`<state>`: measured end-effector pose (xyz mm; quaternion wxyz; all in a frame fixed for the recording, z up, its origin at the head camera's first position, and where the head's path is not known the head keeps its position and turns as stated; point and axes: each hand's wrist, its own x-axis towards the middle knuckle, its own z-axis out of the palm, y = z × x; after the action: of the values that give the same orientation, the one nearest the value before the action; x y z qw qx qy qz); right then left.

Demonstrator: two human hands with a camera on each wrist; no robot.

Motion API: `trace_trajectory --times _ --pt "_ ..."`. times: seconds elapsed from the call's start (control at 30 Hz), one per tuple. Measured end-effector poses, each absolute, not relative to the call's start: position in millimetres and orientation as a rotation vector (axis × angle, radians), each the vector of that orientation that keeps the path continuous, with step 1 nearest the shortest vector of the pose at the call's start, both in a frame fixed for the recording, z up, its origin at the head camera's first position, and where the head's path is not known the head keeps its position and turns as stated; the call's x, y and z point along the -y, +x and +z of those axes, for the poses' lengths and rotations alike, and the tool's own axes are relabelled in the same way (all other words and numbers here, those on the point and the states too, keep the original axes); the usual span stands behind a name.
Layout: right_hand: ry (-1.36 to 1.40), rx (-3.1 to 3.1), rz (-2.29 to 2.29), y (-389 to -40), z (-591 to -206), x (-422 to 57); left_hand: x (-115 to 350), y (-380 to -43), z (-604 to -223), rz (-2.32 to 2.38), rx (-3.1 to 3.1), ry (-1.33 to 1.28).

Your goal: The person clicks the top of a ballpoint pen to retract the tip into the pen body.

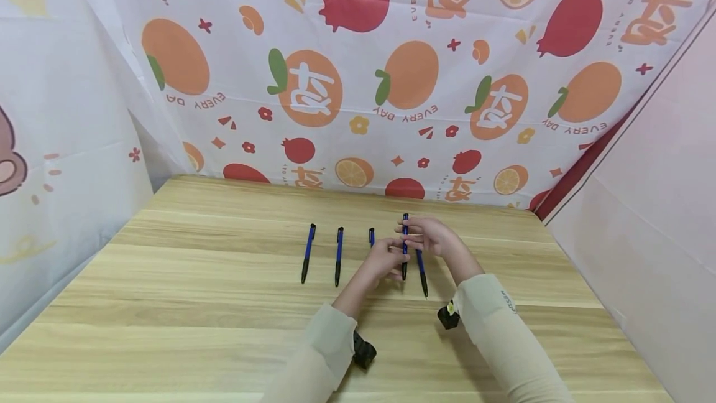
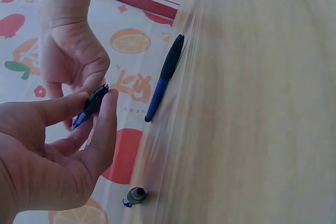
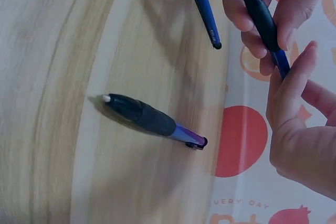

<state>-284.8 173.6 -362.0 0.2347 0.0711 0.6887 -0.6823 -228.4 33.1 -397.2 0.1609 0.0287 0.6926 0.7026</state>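
1. Blue and black, caught in both hands right now: one pen [image 1: 405, 249], held between the half-hidden pen [image 1: 371, 236] and the slanted pen [image 1: 422, 275] in the head view.
2. Over to the left hand [image 1: 386, 260]: pinching that pen low down, thumb and fingers on the dark grip, close to the tip.
3. Up to the right hand [image 1: 431, 235]: pinching too, but higher, with bent fingers about the blue barrel, just beside the fingers of the left hand in the right wrist view.
4. Straight up and down in the head view, top end away, tip near; touching the tabletop [image 1: 224, 328] or lifted off it, hard to tell.
5. Now down to the slanted pen: lying on the tabletop, partly covered by the right hand in the head view, pale tip showing in the right wrist view.
6. Across to the half-hidden pen: only blue barrel and dark top peeping out past the left hand.
7. Further left, well apart from both hands: second pen [image 1: 338, 257], then outer pen [image 1: 308, 254], side by side, tips near.
8. Behind it all, fruit-printed cloth [image 1: 358, 111]; in front, pale sleeves [image 1: 498, 322] and, at the cuffs, black devices [image 1: 364, 351].
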Motion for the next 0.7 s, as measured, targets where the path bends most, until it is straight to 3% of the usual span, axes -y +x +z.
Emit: trace_trajectory --times 0.7 --pt "0.222 -1.78 -1.922 -286.9 -366.7 -178.3 -30.6 -227.7 -401.0 1.987 -1.946 0.146"
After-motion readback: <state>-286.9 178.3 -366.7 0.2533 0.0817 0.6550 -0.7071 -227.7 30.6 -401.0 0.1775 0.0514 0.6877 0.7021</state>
